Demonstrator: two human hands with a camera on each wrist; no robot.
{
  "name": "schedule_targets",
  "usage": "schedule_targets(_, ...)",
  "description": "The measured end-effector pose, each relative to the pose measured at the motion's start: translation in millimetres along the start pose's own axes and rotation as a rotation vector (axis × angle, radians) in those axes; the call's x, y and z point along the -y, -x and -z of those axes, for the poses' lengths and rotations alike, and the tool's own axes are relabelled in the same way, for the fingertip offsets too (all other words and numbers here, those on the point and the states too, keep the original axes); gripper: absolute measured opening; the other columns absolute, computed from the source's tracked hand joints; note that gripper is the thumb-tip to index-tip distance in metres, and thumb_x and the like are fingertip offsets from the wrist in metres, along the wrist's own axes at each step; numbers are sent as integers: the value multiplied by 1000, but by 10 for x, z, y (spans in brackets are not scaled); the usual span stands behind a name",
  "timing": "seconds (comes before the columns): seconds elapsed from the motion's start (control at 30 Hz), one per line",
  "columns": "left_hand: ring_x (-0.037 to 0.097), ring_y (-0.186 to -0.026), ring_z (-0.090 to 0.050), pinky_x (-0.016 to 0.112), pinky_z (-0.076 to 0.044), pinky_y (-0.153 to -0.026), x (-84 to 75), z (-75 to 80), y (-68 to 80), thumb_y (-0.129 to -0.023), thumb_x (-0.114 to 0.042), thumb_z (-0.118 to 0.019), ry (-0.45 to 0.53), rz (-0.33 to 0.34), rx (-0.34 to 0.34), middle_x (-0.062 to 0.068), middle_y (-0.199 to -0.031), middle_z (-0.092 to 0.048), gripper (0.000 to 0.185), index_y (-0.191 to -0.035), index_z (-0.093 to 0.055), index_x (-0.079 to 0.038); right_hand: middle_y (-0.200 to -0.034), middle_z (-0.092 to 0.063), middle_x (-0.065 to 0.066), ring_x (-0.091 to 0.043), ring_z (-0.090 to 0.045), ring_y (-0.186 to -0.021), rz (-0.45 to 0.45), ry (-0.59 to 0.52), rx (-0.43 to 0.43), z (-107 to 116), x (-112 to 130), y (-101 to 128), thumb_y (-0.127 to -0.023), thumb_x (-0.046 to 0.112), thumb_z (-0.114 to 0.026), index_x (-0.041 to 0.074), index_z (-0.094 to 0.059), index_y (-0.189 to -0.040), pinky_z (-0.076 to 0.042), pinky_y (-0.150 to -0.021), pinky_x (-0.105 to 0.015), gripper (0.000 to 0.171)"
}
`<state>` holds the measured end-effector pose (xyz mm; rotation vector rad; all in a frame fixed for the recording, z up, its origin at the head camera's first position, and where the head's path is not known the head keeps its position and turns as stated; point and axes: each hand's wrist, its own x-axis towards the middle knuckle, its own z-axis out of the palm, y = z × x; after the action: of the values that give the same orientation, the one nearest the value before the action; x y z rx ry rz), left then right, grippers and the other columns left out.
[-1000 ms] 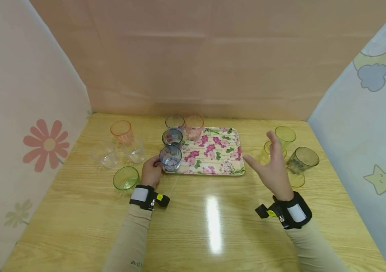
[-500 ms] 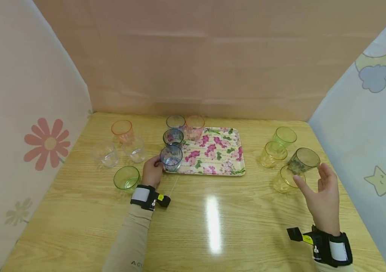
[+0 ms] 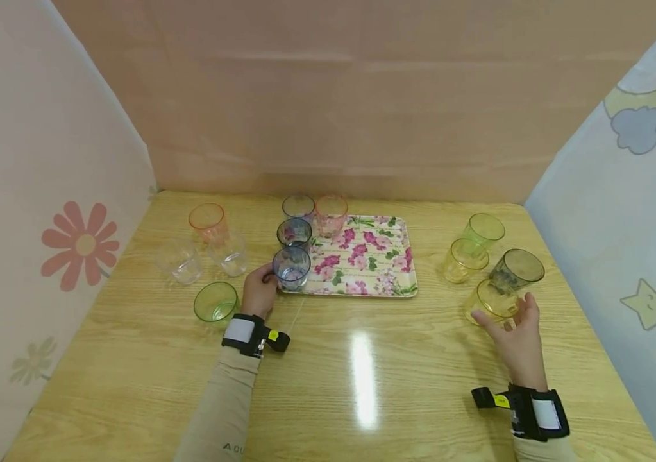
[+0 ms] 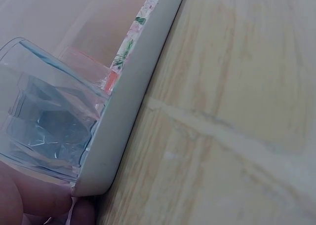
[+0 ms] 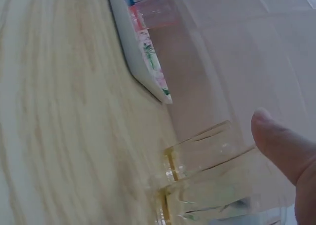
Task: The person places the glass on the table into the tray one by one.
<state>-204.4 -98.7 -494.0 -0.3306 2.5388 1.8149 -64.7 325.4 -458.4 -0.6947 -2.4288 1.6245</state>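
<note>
A staged recording booth is being shown rather than a lived-in room. A wooden table (image 3: 328, 385) is being enclosed on three sides by makeshift walls: a plain peach backdrop (image 3: 339, 96) along its far edge, a flower-printed sheet (image 3: 45, 212) along its left edge, and a cloud-and-star sheet (image 3: 633, 212) along its right edge. Camera bands (image 3: 247, 333) are being worn on both wrists.

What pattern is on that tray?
Pink flowers with green leaves on cream; the tray shows best in the head view.
</note>
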Motion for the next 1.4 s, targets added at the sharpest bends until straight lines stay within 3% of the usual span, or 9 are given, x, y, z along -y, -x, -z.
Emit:
schedule_targets(0.17, 29, -104, -59, 36, -48, -86, -6, 5, 3, -101, 4, -50, -4, 10, 8, 25, -122, -66, 36, -136, -60, 7, -168, 9, -20, -43, -6, -153, -39, 14, -1, -63, -48, -34, -97, 32, -71, 14, 21, -160, -20, -119, -59, 113)
schedule_targets(0.5, 29, -103, -60, 35, -48, -84, 0, -1, 6, -102, 4, -51, 2, 14, 4, 24, -121, -66, 36, -136, -61, 6, -166, -10, -24, -43, -16, -151, -13, 17, -44, -99, -65, -28, -99, 31, -68, 9, 6, -163, -23, -119, -57, 101)
schedule_targets(1.17, 30, -105, -61, 37, -49, -86, 7, -8, 8, -102, 5, -50, 22, 13, 7, 25, -122, -66, 37, -138, -60, 6, -167, -13, -19, -37, -19, -152, -32, 41, -27, -24, -60, 1, -103, 33, -60, 9, 2, -163, -24, -120, -52, 90)
schedule_targets(1.23, 29, -104, -60, 36, -48, -84, 1, -7, 8, -102, 4, -50, 19, 17, 6, 24, -122, -66, 37, -138, -60, 5, -167, -14, -19, -36, -18, -153, -28, 52, -32, 2, -41, 21, -103, 33, -60, 9, 1, -164, -27, -120, -48, 90)
schedule_targets(1.4, 28, -103, -60, 34, -48, -83, -7, 1, 6, -102, 4, -50, 4, 11, 4, 23, -121, -66, 36, -137, -61, 5, -167, -19, -17, -32, -22, -152, 15, 63, -52, 55, 48, 89, -102, 28, -62, 11, -2, -164, -37, -111, -21, 87)
